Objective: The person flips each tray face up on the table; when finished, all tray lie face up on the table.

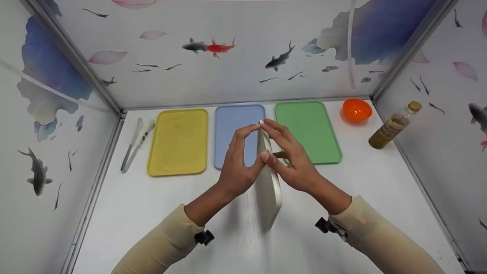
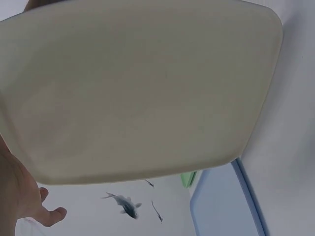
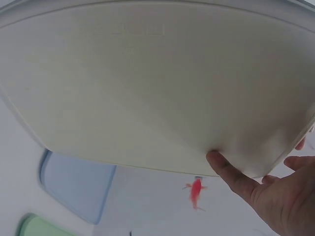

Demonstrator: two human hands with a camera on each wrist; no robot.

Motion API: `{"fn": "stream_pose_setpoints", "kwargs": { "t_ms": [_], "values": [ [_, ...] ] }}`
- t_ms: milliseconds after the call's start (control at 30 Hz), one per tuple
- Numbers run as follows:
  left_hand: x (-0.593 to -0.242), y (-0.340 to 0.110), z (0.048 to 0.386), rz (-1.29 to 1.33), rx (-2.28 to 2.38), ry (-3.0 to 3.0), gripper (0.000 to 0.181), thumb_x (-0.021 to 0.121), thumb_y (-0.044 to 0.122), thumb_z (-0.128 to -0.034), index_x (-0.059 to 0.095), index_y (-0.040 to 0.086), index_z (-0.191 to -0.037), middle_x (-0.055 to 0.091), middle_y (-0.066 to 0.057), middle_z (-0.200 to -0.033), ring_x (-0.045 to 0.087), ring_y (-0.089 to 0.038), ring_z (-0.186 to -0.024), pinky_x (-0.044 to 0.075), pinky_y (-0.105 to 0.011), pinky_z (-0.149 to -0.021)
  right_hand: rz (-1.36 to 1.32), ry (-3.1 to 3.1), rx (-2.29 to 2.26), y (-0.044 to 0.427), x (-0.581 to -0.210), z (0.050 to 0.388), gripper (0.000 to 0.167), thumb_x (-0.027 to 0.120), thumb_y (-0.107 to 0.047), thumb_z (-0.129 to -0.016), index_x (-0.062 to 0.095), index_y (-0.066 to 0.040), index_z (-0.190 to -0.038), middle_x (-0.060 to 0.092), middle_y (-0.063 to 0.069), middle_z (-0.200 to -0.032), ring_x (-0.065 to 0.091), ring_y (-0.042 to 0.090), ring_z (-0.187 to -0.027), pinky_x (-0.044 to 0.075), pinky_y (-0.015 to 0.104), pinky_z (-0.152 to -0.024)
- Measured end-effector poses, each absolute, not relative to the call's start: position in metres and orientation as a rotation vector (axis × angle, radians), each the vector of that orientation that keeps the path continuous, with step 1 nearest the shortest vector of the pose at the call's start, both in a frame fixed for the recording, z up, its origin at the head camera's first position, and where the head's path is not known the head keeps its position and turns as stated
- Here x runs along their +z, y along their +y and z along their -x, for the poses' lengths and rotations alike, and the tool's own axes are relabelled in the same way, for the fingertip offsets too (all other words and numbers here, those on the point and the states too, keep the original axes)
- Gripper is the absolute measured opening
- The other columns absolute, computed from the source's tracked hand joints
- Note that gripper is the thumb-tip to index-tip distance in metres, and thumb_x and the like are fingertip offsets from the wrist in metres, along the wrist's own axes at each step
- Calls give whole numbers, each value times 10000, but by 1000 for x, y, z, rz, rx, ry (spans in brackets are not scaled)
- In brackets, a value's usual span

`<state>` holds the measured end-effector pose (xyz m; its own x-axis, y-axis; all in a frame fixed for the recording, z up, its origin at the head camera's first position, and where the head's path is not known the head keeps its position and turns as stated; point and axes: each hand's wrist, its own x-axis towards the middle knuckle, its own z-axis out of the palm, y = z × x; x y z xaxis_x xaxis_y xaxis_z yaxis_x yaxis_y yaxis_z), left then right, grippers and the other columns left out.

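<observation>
A white tray (image 1: 267,199) stands on edge between my hands, its narrow rim facing up in the head view. My left hand (image 1: 237,167) holds its far upper part, with curved fingers at the far corner and thumb by the rim. From the other side my right hand (image 1: 296,163) grips the same part, thumbs meeting near the rim. In the left wrist view the tray's broad face (image 2: 147,93) fills most of the picture, hiding part of the left hand. A right finger (image 3: 231,174) presses on the tray's face in the right wrist view.
Behind the hands lie a yellow tray (image 1: 178,142), a blue tray (image 1: 236,114) and a green tray (image 1: 312,133). Tongs (image 1: 137,146) lie at the left. An orange bowl (image 1: 356,110) and an oil bottle (image 1: 393,127) stand at the right. Patterned walls enclose the table.
</observation>
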<state>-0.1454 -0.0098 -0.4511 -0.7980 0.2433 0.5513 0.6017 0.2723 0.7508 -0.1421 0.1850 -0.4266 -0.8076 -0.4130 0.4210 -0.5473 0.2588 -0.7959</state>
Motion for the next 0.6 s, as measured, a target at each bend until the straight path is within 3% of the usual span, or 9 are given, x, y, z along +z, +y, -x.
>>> {"fn": "stream_pose_setpoints", "kwargs": {
  "t_ms": [267,433,600],
  "values": [
    [-458,-14,145,858,-1656,-2191,490,478,155,-1162,424,157,-1650,512,-27,-1684,445,-198,-1602,394,-550,-1288,-920,-2405,1526,192,-425,143,729,712,-106,-1030,422,-71,-1699,336,109,-1798,517,375,-1547,677,496,-877],
    [-477,-18,146,738,-1749,-2280,478,492,191,-1174,418,164,-1646,502,-42,-1683,443,-251,-1601,380,-616,-1278,-909,-2409,1541,197,-426,143,726,708,-100,-1026,438,-111,-1700,338,147,-1791,545,377,-1518,681,469,-863],
    [-514,-20,146,468,-1819,-2566,549,585,243,-1142,378,149,-1642,482,-162,-1631,489,-365,-1522,461,-641,-1199,-891,-2394,1571,199,-430,143,739,708,-91,-1025,440,-176,-1709,333,89,-1800,536,345,-1530,681,411,-847]
  ]
}}
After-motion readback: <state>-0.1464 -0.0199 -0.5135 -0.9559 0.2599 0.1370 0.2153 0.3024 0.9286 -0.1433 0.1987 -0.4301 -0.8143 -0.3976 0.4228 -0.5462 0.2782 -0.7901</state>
